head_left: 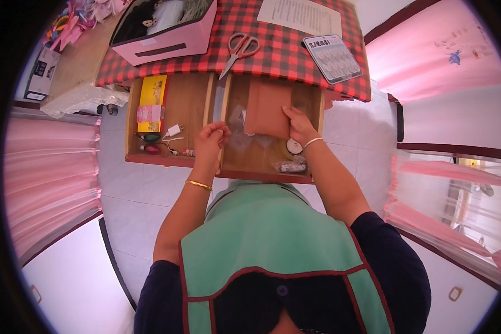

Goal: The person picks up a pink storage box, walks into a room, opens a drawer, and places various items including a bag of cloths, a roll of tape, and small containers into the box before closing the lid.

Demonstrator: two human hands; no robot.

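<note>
Two wooden drawers stand pulled out in front of me, side by side. In the right drawer [250, 158], my right hand [300, 126] grips the right edge of a flat brown pouch or notebook [268, 108]; its exact kind does not show. The thumb lies on top and the other fingers are hidden. Clear plastic bags [238, 131] lie beside it, with a tape roll [293, 147] and a small plastic-wrapped packet [291, 166] nearer me. My left hand [213, 136] is closed, fingers curled, over the divider between the drawers. Whether it holds anything is hidden.
The left drawer [186, 106] holds a yellow packet [151, 103], a white charger plug [173, 131] and small items. On the red-and-black checked cloth [284, 53] are scissors [239, 53], a pink box [167, 42], a blister card [333, 58] and a printed sheet [300, 15].
</note>
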